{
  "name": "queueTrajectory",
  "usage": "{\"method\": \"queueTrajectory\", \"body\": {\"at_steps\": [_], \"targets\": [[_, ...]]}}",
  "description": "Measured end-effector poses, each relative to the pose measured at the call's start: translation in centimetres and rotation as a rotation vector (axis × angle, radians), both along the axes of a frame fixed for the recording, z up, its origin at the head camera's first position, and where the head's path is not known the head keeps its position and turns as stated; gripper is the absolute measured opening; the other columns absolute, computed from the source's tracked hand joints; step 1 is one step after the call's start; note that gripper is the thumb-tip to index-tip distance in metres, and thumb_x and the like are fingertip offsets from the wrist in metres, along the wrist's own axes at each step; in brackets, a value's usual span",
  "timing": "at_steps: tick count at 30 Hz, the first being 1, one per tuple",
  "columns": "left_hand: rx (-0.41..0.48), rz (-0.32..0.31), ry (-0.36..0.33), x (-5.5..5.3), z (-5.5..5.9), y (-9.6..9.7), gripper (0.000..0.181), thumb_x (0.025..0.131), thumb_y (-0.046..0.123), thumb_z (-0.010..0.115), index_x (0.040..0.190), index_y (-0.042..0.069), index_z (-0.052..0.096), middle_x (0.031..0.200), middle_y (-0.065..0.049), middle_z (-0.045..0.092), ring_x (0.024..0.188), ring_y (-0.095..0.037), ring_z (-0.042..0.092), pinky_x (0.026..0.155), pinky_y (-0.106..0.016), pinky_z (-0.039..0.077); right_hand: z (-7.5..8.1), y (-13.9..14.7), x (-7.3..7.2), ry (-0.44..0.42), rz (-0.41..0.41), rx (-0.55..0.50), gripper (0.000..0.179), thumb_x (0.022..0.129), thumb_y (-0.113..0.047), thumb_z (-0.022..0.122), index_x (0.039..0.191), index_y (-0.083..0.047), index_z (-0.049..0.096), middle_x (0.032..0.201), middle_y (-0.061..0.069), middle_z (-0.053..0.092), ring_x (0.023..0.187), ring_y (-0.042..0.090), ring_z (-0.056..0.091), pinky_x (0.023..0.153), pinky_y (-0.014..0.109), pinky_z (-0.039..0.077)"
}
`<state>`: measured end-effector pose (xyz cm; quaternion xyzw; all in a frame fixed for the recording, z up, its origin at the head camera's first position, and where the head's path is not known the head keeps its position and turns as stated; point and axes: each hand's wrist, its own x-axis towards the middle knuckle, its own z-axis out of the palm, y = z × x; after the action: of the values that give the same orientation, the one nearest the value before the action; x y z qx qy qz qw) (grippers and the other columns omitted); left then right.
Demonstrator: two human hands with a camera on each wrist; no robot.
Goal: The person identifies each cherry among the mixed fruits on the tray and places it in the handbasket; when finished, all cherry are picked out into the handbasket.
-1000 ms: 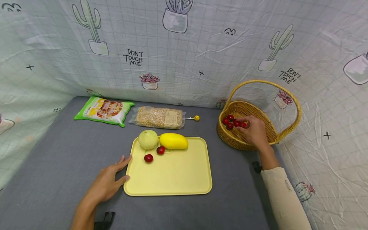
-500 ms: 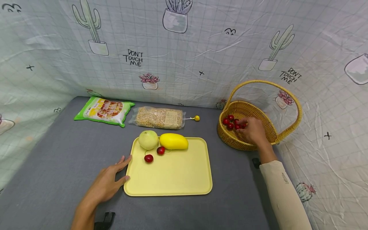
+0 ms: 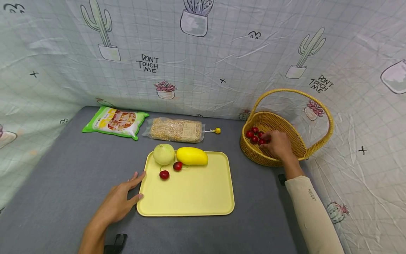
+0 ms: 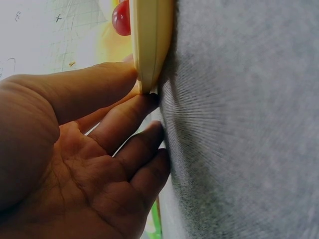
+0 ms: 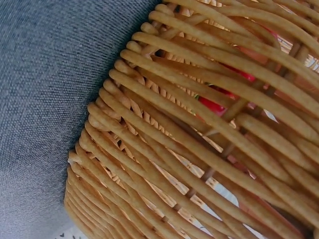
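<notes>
My left hand [image 3: 118, 203] rests at the left edge of the yellow tray [image 3: 196, 194], thumb and fingertips against its rim. In the left wrist view the fingers [image 4: 132, 117] are extended beside the tray's corner [image 4: 149, 50]. On the tray lie a pale green round fruit [image 3: 164, 154], a yellow mango-like fruit [image 3: 191, 156] and two dark red cherries [image 3: 164, 175]. My right hand [image 3: 279, 144] reaches into the wicker basket [image 3: 269, 160], thumb and forefinger bent around a cherry [image 3: 261, 141]. Whether they pinch it I cannot tell. Basket weave hides this hand's fingers in the right wrist view.
Behind the tray lie a green-edged food packet [image 3: 118, 121], a clear bag of yellowish grains [image 3: 168, 129] and a yellow lollipop [image 3: 217, 130]. Several more cherries [image 3: 250, 134] sit in the basket's left end. Its tall handle [image 3: 291, 90] arches over it. A printed cloth [image 3: 203, 60] hangs behind.
My right hand has shifted slightly down and to the left inside the basket, and the cherries at its fingertips have moved a little. The left hand and the tray have stayed put.
</notes>
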<state>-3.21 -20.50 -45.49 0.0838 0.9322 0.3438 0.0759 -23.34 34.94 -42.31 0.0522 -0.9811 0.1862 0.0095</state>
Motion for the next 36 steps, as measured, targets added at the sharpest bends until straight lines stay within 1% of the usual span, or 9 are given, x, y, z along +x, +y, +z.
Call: {"method": "queueTrajectory", "body": {"at_steps": [5, 8, 10, 14, 21, 26, 30, 33, 36], "targets": [[-0.001, 0.0, 0.001, 0.0, 0.1, 0.0, 0.074, 0.095, 0.012, 0.078, 0.162, 0.011, 0.046, 0.161, -0.03, 0.044, 0.15, -0.049, 0.044, 0.113, -0.072, 0.041, 0.0, 0.1, 0.0, 0.019, 0.004, -0.023, 0.033, 0.09, -0.017, 0.088, 0.118, -0.003, 0.081, 0.118, 0.022, 0.079, 0.107, 0.042, 0.071, 0.092, 0.06, 0.058], [-0.003, 0.001, -0.002, 0.0, 0.1, 0.0, 0.074, 0.096, 0.012, 0.078, 0.162, 0.012, 0.046, 0.161, -0.029, 0.044, 0.15, -0.049, 0.044, 0.113, -0.072, 0.041, 0.2, 0.1, 0.3, 0.062, 0.002, -0.041, 0.031, 0.09, -0.017, 0.087, 0.118, -0.003, 0.081, 0.12, 0.023, 0.077, 0.102, 0.042, 0.069, 0.09, 0.058, 0.056], [-0.002, 0.001, -0.002, 0.0, 0.1, 0.1, 0.074, 0.096, 0.012, 0.078, 0.162, 0.012, 0.046, 0.161, -0.029, 0.043, 0.15, -0.049, 0.044, 0.112, -0.072, 0.041, 0.5, 0.1, 0.5, 0.101, -0.004, -0.064, 0.03, 0.091, -0.018, 0.086, 0.117, -0.002, 0.081, 0.118, 0.024, 0.075, 0.094, 0.04, 0.066, 0.084, 0.054, 0.053], [-0.001, 0.002, 0.003, 0.0, 0.2, 0.1, 0.074, 0.095, 0.012, 0.078, 0.162, 0.012, 0.046, 0.161, -0.029, 0.044, 0.15, -0.05, 0.044, 0.112, -0.073, 0.041, 1.3, -0.2, 1.2, 0.202, -0.018, -0.123, 0.029, 0.092, -0.018, 0.086, 0.116, -0.002, 0.081, 0.107, 0.022, 0.073, 0.08, 0.032, 0.059, 0.072, 0.042, 0.044], [0.0, -0.001, -0.002, 0.0, 0.2, 0.0, 0.074, 0.095, 0.012, 0.079, 0.162, 0.011, 0.046, 0.161, -0.029, 0.044, 0.15, -0.049, 0.044, 0.112, -0.073, 0.041, 2.6, -1.4, 2.2, 0.385, 0.014, -0.186, 0.029, 0.088, -0.018, 0.09, 0.113, -0.005, 0.082, 0.108, 0.016, 0.078, 0.087, 0.033, 0.067, 0.073, 0.032, 0.046], [0.001, -0.004, -0.011, 0.0, 0.3, 0.1, 0.075, 0.096, 0.012, 0.078, 0.163, 0.011, 0.045, 0.162, -0.029, 0.043, 0.151, -0.048, 0.043, 0.113, -0.073, 0.041, 3.5, -2.8, 3.2, 0.507, 0.061, -0.205, 0.029, 0.083, -0.018, 0.094, 0.107, -0.005, 0.083, 0.099, 0.016, 0.079, 0.076, 0.032, 0.066, 0.065, 0.02, 0.04], [-0.001, -0.003, -0.016, 0.0, 0.2, 0.1, 0.075, 0.096, 0.012, 0.078, 0.163, 0.012, 0.045, 0.162, -0.029, 0.042, 0.151, -0.049, 0.042, 0.113, -0.073, 0.041, 4.1, -4.4, 4.1, 0.546, 0.119, -0.258, 0.027, 0.081, -0.016, 0.095, 0.104, -0.007, 0.084, 0.094, 0.013, 0.078, 0.071, 0.027, 0.063, 0.062, 0.011, 0.038], [0.001, -0.003, -0.02, 0.0, 0.2, 0.1, 0.075, 0.096, 0.012, 0.078, 0.163, 0.012, 0.044, 0.162, -0.03, 0.042, 0.151, -0.049, 0.042, 0.113, -0.073, 0.041, 4.3, -5.6, 4.8, 0.559, 0.173, -0.299, 0.026, 0.08, -0.013, 0.095, 0.103, -0.008, 0.084, 0.093, 0.01, 0.076, 0.07, 0.022, 0.062, 0.062, 0.011, 0.044], [0.004, -0.004, -0.026, 0.0, 0.3, 0.1, 0.075, 0.096, 0.012, 0.078, 0.163, 0.012, 0.044, 0.163, -0.029, 0.041, 0.152, -0.048, 0.041, 0.114, -0.072, 0.04, 4.5, -6.8, 5.5, 0.568, 0.231, -0.318, 0.026, 0.08, -0.011, 0.095, 0.103, -0.008, 0.084, 0.092, 0.009, 0.075, 0.067, 0.022, 0.061, 0.061, 0.016, 0.047]]}}
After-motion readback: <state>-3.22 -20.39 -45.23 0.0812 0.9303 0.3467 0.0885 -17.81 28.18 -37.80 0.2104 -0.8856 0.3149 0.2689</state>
